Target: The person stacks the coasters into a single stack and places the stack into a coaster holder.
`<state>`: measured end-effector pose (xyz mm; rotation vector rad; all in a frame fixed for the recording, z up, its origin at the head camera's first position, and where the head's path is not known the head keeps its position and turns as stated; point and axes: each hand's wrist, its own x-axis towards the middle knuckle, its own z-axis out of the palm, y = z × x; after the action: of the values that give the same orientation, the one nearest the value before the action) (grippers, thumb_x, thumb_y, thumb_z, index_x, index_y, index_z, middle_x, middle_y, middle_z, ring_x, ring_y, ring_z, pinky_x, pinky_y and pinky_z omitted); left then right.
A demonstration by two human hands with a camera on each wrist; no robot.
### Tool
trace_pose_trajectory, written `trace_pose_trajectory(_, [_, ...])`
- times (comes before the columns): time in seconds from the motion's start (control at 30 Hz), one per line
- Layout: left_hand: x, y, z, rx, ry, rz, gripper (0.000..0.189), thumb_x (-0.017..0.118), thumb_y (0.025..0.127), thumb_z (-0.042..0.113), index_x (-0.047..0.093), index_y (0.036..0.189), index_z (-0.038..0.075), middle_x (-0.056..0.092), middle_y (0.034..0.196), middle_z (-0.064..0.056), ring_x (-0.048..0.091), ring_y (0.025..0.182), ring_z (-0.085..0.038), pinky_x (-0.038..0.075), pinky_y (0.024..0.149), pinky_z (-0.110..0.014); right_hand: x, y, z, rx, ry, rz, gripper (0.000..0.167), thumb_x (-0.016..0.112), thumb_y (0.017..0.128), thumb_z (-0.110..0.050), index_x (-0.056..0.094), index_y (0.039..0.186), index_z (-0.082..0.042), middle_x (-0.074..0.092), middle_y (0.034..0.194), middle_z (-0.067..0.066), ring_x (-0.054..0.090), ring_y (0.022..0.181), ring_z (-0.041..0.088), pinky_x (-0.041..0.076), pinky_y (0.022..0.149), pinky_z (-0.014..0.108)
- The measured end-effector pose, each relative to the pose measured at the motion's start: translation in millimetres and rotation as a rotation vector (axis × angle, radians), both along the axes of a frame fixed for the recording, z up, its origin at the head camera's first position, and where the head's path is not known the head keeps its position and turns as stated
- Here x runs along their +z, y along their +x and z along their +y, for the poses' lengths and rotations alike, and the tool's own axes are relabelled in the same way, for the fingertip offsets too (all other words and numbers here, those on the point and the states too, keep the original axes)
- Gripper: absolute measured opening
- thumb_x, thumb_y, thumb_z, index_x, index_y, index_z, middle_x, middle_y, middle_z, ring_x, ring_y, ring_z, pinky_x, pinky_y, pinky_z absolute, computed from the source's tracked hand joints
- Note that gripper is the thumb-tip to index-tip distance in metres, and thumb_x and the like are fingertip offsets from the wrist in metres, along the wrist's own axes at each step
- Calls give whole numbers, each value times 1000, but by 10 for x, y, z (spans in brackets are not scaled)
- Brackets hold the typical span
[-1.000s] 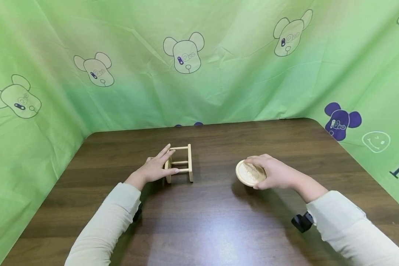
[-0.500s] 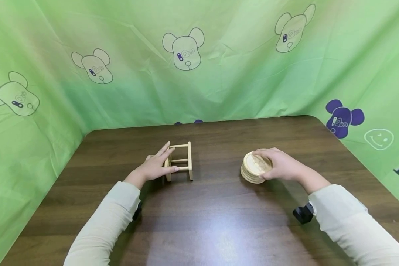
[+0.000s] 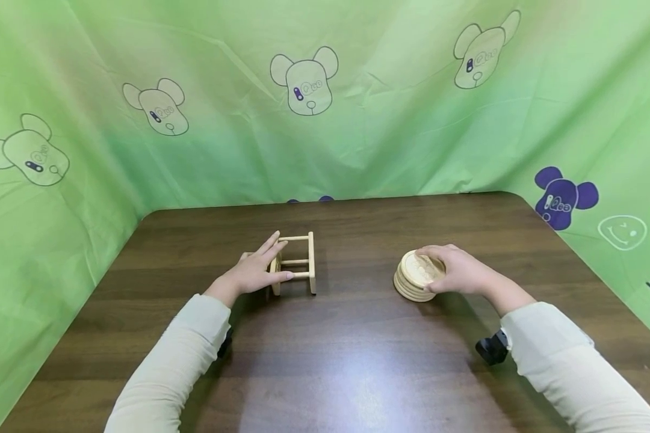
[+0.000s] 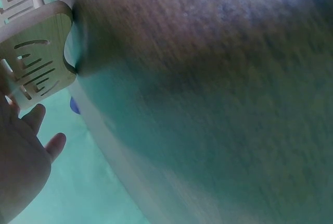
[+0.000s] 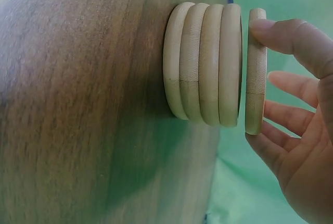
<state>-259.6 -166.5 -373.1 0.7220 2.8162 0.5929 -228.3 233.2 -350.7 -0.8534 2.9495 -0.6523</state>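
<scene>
My right hand pinches a round pale wooden coaster by its edge, thumb on one side and fingers on the other. Just above a stack of similar coasters on the table, it leaves a narrow gap in the right wrist view. From the head view, a carved pattern shows on its upper face. A small wooden coaster holder, two panels joined by rods, stands left of the stack. Against its left panel lies my left hand, fingers straight and thumb spread. Cut-out slots mark that panel in the left wrist view.
Brown wood-grain table extends under everything. A green printed curtain hangs along its back and sides. Black wrist cameras sit below the cuffs. Between holder and stack lies a stretch of bare tabletop.
The right hand has moved slightly right and back with the coaster, lining it up over the stack, whose side now shows. Little differs over the last half second. The left hand stays at the holder.
</scene>
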Motion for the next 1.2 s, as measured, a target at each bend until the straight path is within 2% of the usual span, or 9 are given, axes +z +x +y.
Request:
trace_pose_trajectory(0.23, [-4,12,10,1,-7,5,80,43,78,61,15,140,18,-4,144,4,35,119,-24,13,93,-52,-31,-2,-3,-2,9,-16,61,72,59,-16,52,114,1,58,102,13,47,88,29,35,70,36])
trace_pose_trajectory(0.8, [-26,-17,0,3,-14,16,79,43,78,61,15,140,20,-4,144,5,32,120,-24,14,93,-50,-56,-9,-15,12,-16,-33,60,71,60,-16,51,113,4,57,103,17,48,88,29,36,71,38])
trace_pose_trajectory(1.03, [-15,-34,-19,8,-32,24,81,43,76,64,15,140,23,-2,144,6,14,128,-19,13,94,-49,-90,-13,-17,8,-53,-40,63,72,61,-15,48,115,7,53,109,22,46,97,35,34,78,45])
trace_pose_trajectory(1.2, [3,-43,-23,-10,-39,29,82,44,75,65,18,139,20,2,144,0,7,129,-24,14,92,-52,-124,1,0,-16,-87,-84,69,71,65,-18,41,121,8,47,115,26,42,104,38,32,83,49])
